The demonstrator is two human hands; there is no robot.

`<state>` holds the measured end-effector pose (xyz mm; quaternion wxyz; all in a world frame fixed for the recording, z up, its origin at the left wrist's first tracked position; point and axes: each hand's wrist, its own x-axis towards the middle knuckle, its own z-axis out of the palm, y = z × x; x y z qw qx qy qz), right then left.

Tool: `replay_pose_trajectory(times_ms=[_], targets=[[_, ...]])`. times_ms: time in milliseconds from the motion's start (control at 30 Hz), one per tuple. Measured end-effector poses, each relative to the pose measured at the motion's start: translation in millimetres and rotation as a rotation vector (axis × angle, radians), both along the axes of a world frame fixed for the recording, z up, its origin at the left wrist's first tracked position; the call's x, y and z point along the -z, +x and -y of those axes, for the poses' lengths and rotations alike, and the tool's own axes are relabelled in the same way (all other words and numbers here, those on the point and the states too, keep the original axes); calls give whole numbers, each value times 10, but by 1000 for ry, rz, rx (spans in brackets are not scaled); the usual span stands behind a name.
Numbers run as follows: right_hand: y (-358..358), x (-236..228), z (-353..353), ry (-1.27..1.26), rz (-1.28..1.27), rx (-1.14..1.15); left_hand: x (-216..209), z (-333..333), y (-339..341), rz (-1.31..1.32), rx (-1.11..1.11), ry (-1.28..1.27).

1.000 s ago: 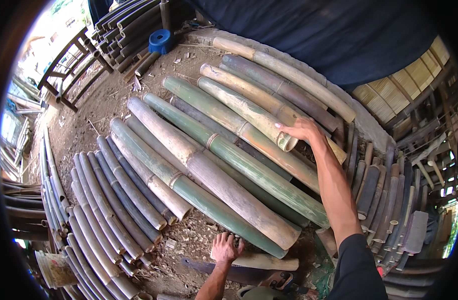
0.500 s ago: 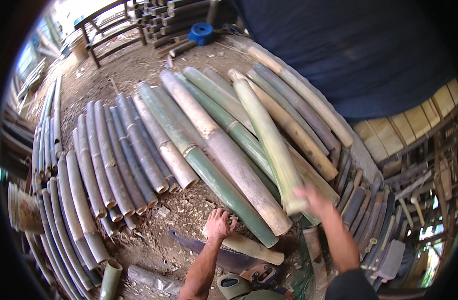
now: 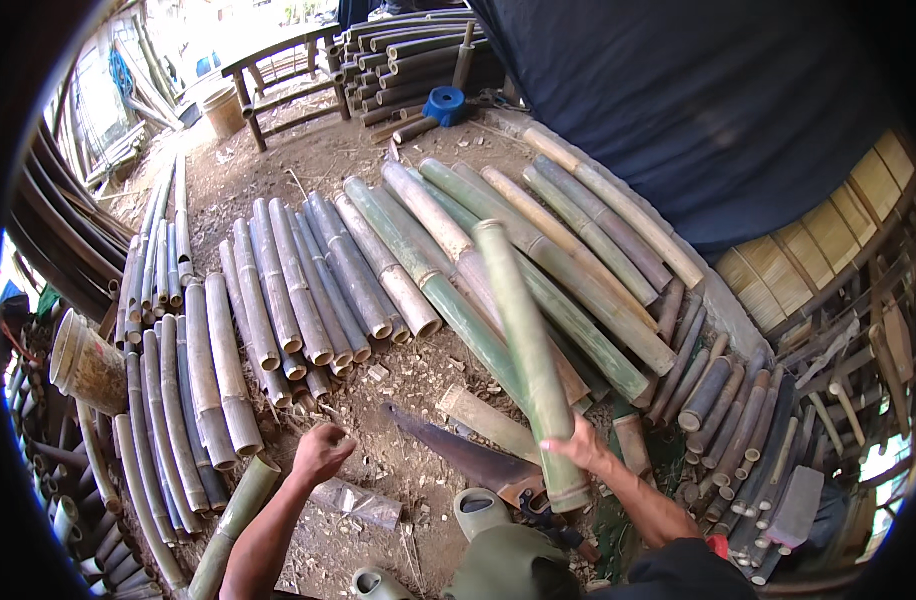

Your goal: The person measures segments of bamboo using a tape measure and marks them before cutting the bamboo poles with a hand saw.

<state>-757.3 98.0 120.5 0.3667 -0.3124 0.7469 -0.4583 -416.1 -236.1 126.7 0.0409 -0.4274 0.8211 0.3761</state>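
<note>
My right hand (image 3: 581, 446) grips a pale green bamboo pole (image 3: 526, 350) near its lower end. The pole slants above the row of bamboo poles on the ground, and its near end covers part of a handsaw (image 3: 453, 448). Beside that saw lies a short pale bamboo offcut (image 3: 486, 420). My left hand (image 3: 323, 455) is curled into a loose fist over the dirt, apart from the poles, with nothing visible in it. A green bamboo tube (image 3: 233, 525) stands at a slant close to my left forearm.
Many cut bamboo poles (image 3: 298, 280) lie side by side on the ground. A dirty bucket (image 3: 86, 360) sits at left, and a bamboo bench (image 3: 288, 85) and blue stool (image 3: 444, 105) at the back. Dark cloth (image 3: 698, 110) hangs at right. My shoes (image 3: 481, 512) are below.
My left hand has left the spot by the offcut and moved left. The pole in my right hand has come nearer and lower. The view has shifted left.
</note>
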Motion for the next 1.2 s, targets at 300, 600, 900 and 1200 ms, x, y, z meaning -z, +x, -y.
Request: replay_pose_trajectory(times_ms=[300,600,900,1200], targets=[[683,-265,-111,-198,-794,-224,312,-913,-761,-1297,-695,1063],[-3186,599,-284,214,-753,742,737,-629,-810,-1342,-1249,876],[-4827,1615,99,423,-208,824,940,125,-1352,-1228,-1264,659],[-5136,1713,-75,35,-184,1088,975,798,-2687,-941,-999,549]])
